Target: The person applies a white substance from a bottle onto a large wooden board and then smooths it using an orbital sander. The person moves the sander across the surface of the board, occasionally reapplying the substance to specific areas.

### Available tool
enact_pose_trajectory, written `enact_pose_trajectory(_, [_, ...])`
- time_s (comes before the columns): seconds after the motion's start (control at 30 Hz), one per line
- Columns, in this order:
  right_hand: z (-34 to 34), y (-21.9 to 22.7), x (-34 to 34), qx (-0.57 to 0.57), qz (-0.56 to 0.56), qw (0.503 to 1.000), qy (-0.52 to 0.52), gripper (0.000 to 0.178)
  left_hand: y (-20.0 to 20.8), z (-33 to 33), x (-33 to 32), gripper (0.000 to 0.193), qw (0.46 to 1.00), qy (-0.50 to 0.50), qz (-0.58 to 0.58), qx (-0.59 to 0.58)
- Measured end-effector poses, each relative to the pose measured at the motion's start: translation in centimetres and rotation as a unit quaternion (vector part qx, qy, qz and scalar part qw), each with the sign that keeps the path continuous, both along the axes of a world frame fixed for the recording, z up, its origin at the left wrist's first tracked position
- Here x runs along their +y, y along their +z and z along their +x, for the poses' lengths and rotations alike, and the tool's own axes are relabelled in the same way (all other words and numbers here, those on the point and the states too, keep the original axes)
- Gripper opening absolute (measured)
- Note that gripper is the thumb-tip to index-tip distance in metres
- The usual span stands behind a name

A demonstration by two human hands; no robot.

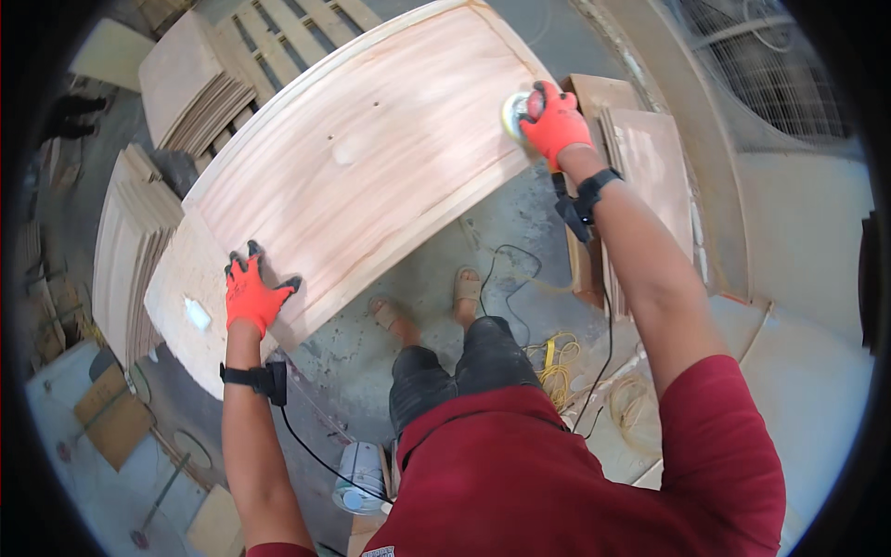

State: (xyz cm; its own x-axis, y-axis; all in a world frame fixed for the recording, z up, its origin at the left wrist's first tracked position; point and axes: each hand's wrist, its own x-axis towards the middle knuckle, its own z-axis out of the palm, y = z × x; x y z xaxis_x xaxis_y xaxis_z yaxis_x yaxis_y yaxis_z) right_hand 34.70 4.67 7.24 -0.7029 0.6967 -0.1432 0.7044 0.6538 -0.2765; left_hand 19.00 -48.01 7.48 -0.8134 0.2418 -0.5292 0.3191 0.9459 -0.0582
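Note:
A large pale wooden panel [390,176] with a slightly curved far edge slants across in front of me. At its right end my right hand [561,128], in a red-orange glove with dark fingertips, is closed around a round orbital sander [513,115]. The sander's disc rests near the panel's right edge. My left hand [253,295], gloved the same way, lies on the near left part of the panel with its fingers spread. A small white object [198,314], too bright to make out, lies left of that hand on a pale worktop [176,274].
Stacked wooden sheets [135,251] stand at the left, with another stack [190,84] and a slatted pallet [292,37] behind. Sheets in a cardboard box [585,269] stand at the right. Yellow cord [557,367] lies on the floor; a whitish jug [360,473] stands nearby.

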Motion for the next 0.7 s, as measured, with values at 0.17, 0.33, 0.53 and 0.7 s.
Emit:
enact_pose_trajectory(0.17, [0.0, 0.9, -8.9, 0.023, -0.08, 0.987, 0.137, 0.07, 0.2, -0.8, -0.5, 0.103, 0.999, 0.026, 0.003, -0.035])
enact_pose_trajectory(0.33, [0.9, 2.2, -20.9, -0.036, -0.134, 0.928, 0.344, 0.069, 0.3, -2.5, -0.4, 0.105, 0.995, 0.044, -0.007, -0.086])
enact_pose_trajectory(0.53, [0.5, 2.7, -24.6, -0.092, -0.14, 0.897, 0.409, 0.073, 0.4, -2.1, -0.4, 0.104, 0.994, 0.058, 0.013, -0.092])
enact_pose_trajectory(0.7, [1.0, 2.1, -21.3, -0.067, -0.107, 0.913, 0.387, 0.072, 0.6, -1.4, -0.4, 0.102, 0.996, 0.06, 0.011, -0.065])
